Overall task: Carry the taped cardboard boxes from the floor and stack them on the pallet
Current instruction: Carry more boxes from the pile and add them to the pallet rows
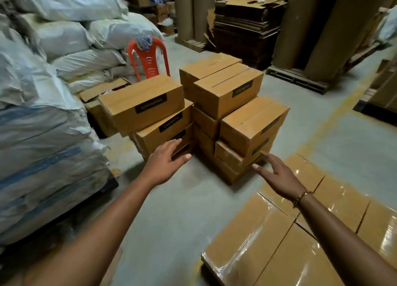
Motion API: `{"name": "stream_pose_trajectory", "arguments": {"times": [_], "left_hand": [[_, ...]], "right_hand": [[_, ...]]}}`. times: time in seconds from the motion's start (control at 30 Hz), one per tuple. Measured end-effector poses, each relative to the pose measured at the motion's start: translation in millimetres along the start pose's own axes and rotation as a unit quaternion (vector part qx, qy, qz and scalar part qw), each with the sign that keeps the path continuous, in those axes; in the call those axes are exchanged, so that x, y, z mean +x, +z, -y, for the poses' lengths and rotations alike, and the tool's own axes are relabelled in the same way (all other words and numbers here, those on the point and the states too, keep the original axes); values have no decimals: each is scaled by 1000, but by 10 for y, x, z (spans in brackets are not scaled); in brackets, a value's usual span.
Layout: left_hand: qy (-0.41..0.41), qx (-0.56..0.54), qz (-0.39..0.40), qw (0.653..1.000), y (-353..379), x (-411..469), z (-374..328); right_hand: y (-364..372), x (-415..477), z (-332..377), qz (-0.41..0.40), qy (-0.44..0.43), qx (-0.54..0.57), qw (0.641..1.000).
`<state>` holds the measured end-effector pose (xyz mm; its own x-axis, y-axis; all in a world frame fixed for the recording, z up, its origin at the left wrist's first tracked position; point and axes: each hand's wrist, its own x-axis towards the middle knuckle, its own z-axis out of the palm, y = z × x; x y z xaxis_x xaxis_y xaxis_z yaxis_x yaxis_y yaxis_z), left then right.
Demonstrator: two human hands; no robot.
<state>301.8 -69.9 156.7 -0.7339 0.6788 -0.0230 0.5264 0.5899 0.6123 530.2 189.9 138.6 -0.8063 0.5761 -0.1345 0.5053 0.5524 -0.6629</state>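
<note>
Left hand (169, 159) and right hand (277, 174), each grip wide and empty, reach toward cardboard boxes (227, 92) stacked on the floor (171, 210); pulling a lower box could topple the skewed top box (141, 106).

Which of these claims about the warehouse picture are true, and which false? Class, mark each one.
1. Both the left hand and the right hand are open, gripping nothing. True.
2. The plastic chair behind the floor boxes is blue. False: it is red.
3. The right wrist wears a bracelet. True.
4. The boxes under the right arm are unwrapped. False: clear film covers them.
</note>
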Motion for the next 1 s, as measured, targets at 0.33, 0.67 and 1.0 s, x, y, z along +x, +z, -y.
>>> {"name": "stream_pose_trajectory", "arguments": {"times": [0.33, 0.67, 1.0], "left_hand": [[-44, -15, -7, 999, -640, 1428, 1281], [-76, 24, 9, 997, -1665, 2915, 2637], [-95, 23, 26, 995, -1951, 4354, 3511]], "right_hand": [[872, 1809, 926, 81, -20, 15, 996], [2064, 3442, 2189, 130, -6, 49, 990], [2778, 4851, 2643, 171, 19, 64, 983]]}}
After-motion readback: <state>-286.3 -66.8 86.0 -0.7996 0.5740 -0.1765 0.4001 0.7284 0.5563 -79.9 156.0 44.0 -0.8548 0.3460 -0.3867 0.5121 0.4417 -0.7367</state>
